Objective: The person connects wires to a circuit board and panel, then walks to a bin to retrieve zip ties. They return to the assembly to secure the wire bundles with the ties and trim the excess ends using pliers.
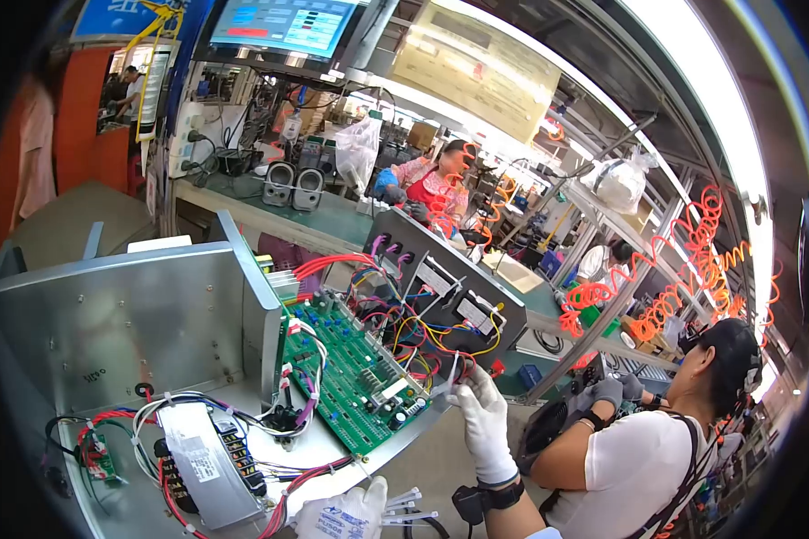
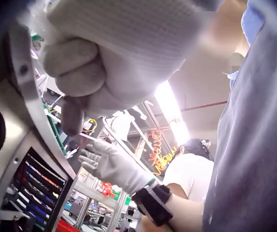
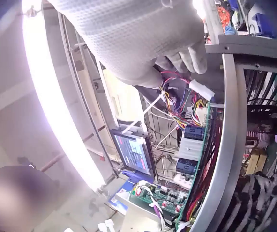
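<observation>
At the bottom of the head view, my gloved left hand (image 1: 342, 514) grips several white cable ties (image 1: 404, 505); its fingers look curled in the left wrist view. My gloved right hand (image 1: 485, 431) is beside the coloured wires (image 1: 431, 337) at the corner of the green circuit board (image 1: 355, 373). Its thumb and fingertips pinch a white cable tie (image 3: 143, 113) that extends from the wires in the right wrist view. The exact contact is partly hidden by the fingers. A white sleeve or label (image 3: 202, 90) lies by the fingers.
The open metal housing (image 1: 135, 314) holds a transformer (image 1: 202, 463) and cable bundles. Dark panel (image 1: 503, 314) stands behind the board. A person in a white shirt (image 1: 634, 458) works at the right; a screen (image 1: 283, 27) hangs above.
</observation>
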### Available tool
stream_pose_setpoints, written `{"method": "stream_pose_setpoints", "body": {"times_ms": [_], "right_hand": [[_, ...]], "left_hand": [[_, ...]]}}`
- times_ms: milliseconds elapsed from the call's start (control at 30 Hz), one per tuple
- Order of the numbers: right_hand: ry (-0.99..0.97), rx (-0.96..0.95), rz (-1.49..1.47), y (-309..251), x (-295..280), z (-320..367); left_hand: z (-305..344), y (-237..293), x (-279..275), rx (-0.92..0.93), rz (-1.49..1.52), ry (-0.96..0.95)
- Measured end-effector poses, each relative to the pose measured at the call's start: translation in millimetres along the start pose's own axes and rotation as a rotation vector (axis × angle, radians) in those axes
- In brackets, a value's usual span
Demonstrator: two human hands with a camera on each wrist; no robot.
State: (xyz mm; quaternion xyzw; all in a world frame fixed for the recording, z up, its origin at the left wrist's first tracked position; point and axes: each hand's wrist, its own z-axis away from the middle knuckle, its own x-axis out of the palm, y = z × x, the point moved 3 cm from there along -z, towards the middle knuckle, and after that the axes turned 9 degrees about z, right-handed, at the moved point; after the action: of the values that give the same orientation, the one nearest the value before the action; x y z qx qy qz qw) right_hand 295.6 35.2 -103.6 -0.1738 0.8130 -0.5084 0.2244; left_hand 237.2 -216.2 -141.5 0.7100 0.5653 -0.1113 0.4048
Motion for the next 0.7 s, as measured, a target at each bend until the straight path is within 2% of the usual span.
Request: {"method": "stream_pose_setpoints", "body": {"times_ms": [33,67,133,200,267,300,333,400,433,467,533,567,667,700], "right_hand": [[0.0,-0.046,-0.005,-7,5,1],[0.008,-0.052,0.005,-6,9,-1],[0.086,-0.115,0.079,-4,11,-3],[0.144,-0.164,0.138,-12,7,-8],[0.095,-0.145,0.157,-10,7,-12],[0.099,-0.163,0.281,-17,2,-13],[0.189,-0.184,0.23,-25,-1,-14],[0.351,-0.356,0.156,-36,-10,-21],[0.382,-0.501,0.315,-39,-18,-28],[0.32,-0.849,0.713,-67,-18,-32],[0.095,-0.959,1.109,-107,-6,-37],[-0.057,-0.923,1.232,-110,-5,-48],[-0.292,-0.908,1.527,-110,6,-67],[-0.297,-0.909,1.525,-111,7,-70]], "left_hand": [[0,0,-2,-0.068,0.038,-0.084],[0,-3,-3,-0.059,0.048,-0.08],[0,-6,-8,0.117,0.03,0.054],[3,-7,-4,0.097,0.061,0.017],[6,-9,0,0.066,0.073,-0.026],[6,-8,-1,0.072,0.074,-0.033],[7,-7,-1,0.039,0.084,-0.06],[5,-7,-2,0.003,0.088,-0.081],[4,-7,-4,0.02,0.098,-0.059],[3,-7,-5,0.036,0.107,-0.04],[4,-7,-6,0.041,0.1,-0.032],[5,-7,-5,0.047,0.101,-0.021],[9,-4,-4,0.074,0.024,0.028],[9,-4,-3,0.077,0.02,0.044]]}}
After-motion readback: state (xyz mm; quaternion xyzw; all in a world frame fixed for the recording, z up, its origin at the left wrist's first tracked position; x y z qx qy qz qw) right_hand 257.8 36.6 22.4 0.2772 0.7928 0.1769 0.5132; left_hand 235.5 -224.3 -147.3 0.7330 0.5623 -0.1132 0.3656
